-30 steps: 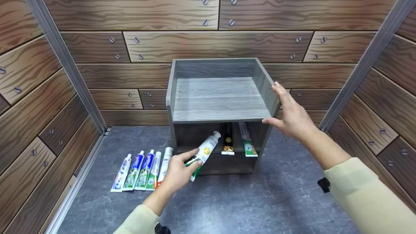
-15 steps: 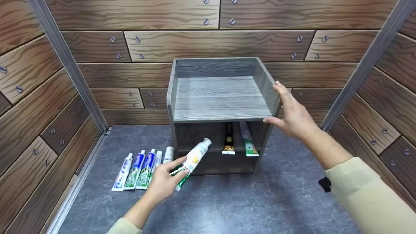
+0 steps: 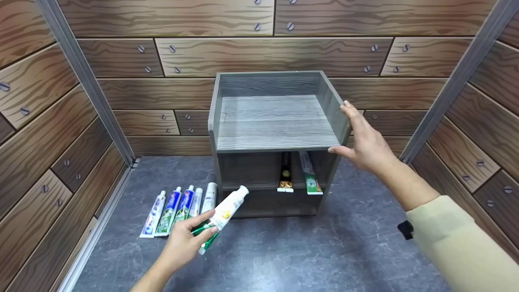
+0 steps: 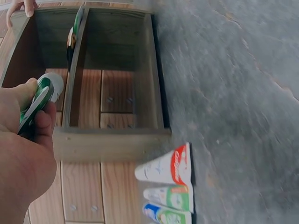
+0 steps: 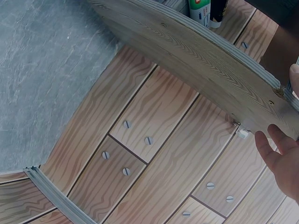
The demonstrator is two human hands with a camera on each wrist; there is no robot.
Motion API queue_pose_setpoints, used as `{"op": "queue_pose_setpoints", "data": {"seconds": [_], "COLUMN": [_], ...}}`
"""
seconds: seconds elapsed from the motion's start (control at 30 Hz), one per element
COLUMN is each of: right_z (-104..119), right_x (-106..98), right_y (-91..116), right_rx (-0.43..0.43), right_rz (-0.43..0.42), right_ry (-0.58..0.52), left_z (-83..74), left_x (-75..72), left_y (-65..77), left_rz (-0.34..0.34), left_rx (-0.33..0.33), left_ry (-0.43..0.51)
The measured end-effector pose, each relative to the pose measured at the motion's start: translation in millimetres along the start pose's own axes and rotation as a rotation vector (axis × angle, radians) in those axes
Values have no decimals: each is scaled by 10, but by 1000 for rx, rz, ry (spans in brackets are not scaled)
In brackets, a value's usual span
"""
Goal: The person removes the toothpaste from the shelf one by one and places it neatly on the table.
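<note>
My left hand [image 3: 182, 241] pinches a white and green toothpaste tube [image 3: 228, 209] with a yellow emblem, near its green end. The cap end points up and right, overlapping the lower front of the grey shelf unit [image 3: 275, 121]. My right hand [image 3: 367, 144] rests at the unit's right side, fingers fairly straight along the side panel and thumb at the front edge of the top board. On the middle shelf lie a black and gold tube [image 3: 286, 174] and a green and white tube [image 3: 310, 174], their flat ends towards me.
Left of the unit, several toothpaste tubes lie in a row on the grey floor, including a white and blue tube [image 3: 154, 215] and a red and white tube [image 4: 170, 165]. Wood-patterned walls [image 3: 267, 56] enclose the space on three sides.
My left hand has drawn the white and green tube back, left and down, from the front of the middle shelf. My right hand stays at the unit's right side.
</note>
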State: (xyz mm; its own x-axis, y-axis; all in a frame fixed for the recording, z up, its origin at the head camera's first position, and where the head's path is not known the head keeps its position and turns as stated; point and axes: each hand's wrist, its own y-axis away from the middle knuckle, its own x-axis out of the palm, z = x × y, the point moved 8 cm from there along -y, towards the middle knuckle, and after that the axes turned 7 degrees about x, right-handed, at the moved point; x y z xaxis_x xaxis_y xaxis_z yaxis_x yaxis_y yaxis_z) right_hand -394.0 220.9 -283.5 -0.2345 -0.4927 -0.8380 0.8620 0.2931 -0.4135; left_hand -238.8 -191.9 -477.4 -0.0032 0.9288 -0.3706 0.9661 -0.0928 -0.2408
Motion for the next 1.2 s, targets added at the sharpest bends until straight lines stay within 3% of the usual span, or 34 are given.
{"op": "queue_pose_setpoints", "data": {"seconds": [0.3,0.57,0.93,1.2], "right_z": [-14,-16,1,3], "right_x": [-3,9,14,-7], "right_y": [11,3,-1,5], "right_rx": [-1,0,-1,-10], "right_rz": [-4,-2,-1,-13], "right_ry": [3,4,-6,6], "left_z": [148,271,482,636], "left_x": [-160,-336,-703,-967], "left_y": [168,294,418,418], "left_rz": [-39,-125,-253,-323], "left_rx": [-37,-97,-111,-116], "left_ry": [24,-5,-104,-161]}}
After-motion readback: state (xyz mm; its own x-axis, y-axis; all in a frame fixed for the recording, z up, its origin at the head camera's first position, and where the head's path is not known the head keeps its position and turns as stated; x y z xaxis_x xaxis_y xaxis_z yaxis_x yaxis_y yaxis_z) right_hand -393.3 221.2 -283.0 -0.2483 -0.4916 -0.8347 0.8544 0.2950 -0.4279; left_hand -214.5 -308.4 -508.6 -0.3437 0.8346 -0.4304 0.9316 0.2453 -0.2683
